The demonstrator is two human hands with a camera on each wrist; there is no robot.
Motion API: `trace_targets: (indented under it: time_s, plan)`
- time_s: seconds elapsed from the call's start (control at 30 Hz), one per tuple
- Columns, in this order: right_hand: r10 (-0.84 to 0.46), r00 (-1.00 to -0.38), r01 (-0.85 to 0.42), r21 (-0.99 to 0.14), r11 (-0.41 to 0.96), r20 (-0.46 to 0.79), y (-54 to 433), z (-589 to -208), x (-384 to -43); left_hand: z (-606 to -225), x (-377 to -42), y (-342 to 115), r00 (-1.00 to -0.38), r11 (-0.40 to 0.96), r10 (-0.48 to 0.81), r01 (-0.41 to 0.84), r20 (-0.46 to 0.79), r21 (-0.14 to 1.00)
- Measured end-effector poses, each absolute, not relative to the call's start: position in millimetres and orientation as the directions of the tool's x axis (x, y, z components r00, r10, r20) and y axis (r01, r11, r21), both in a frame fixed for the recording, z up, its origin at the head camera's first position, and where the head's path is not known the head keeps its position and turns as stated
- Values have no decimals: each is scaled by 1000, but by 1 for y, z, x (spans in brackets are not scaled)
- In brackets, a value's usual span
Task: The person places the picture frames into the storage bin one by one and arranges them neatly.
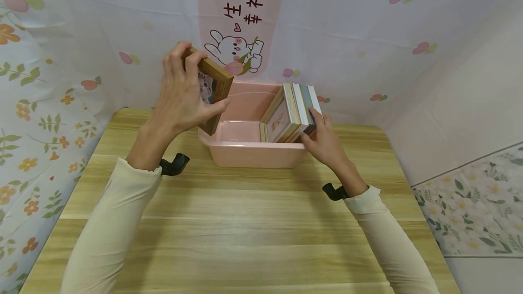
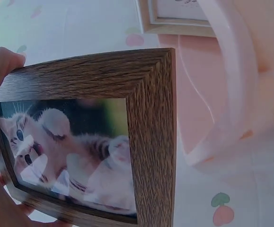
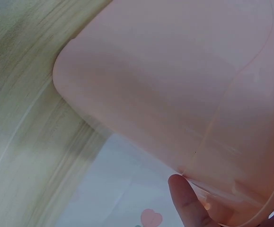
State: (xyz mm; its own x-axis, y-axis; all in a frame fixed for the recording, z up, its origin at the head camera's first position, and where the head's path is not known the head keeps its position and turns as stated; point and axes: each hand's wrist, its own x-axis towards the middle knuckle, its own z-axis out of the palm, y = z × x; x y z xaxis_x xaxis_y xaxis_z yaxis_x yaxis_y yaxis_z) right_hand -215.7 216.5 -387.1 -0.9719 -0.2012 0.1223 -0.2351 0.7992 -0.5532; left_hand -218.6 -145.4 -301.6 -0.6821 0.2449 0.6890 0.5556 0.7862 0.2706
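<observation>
My left hand [image 1: 181, 90] grips a brown wood-grain picture frame [image 2: 151, 132] from its upper edge, fingers over the top and thumb along the near side. A kitten photo [image 2: 70, 161] fills it. In the head view the frame hangs tilted over the left end of a pink plastic bin [image 1: 257, 155]. At the bin's right end, my right hand [image 1: 324, 142] holds the rim beside several upright picture frames [image 1: 286, 117]; its thumb and index finger lie against them. One finger [image 3: 189, 203] shows outside the bin's wall in the right wrist view; the others are hidden.
A wood-grain table [image 1: 241, 221] carries the bin near its back edge. Behind hangs a pale printed cloth [image 1: 343, 44] with fruit and a rabbit drawing. Floral cloth [image 1: 37, 139] borders the left side; a tiled wall [image 1: 470, 117] stands at the right.
</observation>
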Motion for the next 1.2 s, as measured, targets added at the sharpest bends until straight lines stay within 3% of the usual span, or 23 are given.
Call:
trace_targets:
  time_s: [0.3, 0.83, 1.2]
  plan:
    - [-201, -971, -239, -561, 793, 130, 216, -388, -216, -294, -232, -139, -686, 746, 270, 593, 675, 304]
    - [-198, -970, -241, -557, 795, 137, 217, -389, -215, -285, -260, -126, -766, 703, 349, 595, 540, 389]
    - [-193, -973, -232, -553, 800, 128, 215, -387, -215, -287, -276, -107, -759, 681, 441, 630, 478, 373]
